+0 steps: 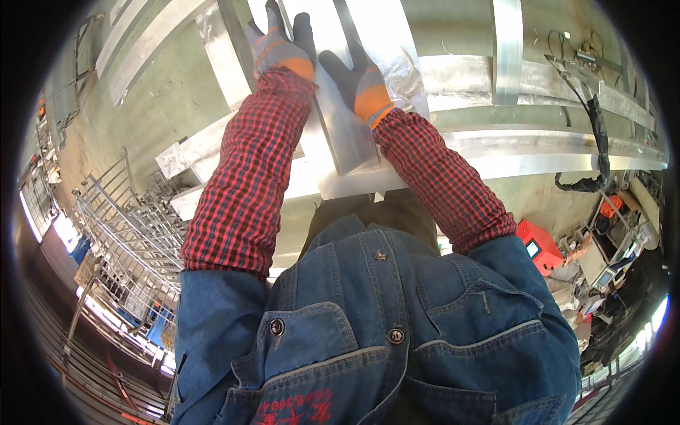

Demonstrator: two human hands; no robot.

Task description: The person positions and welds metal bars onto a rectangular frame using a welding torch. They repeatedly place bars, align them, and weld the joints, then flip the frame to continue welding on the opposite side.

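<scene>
wide downward view from the head

pretty bright in here tbh, nasty glare washing out the metal sheets (pixel 388 42) up top, denim jacket (pixel 340 283) way dimmer, fisheye-bent edges, black corners

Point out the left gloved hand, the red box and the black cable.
Left gloved hand (pixel 281 52): head view, back of the hand.
Red box (pixel 548 258): head view, red casing.
Black cable (pixel 601 140): head view, middle stretch.
</scene>
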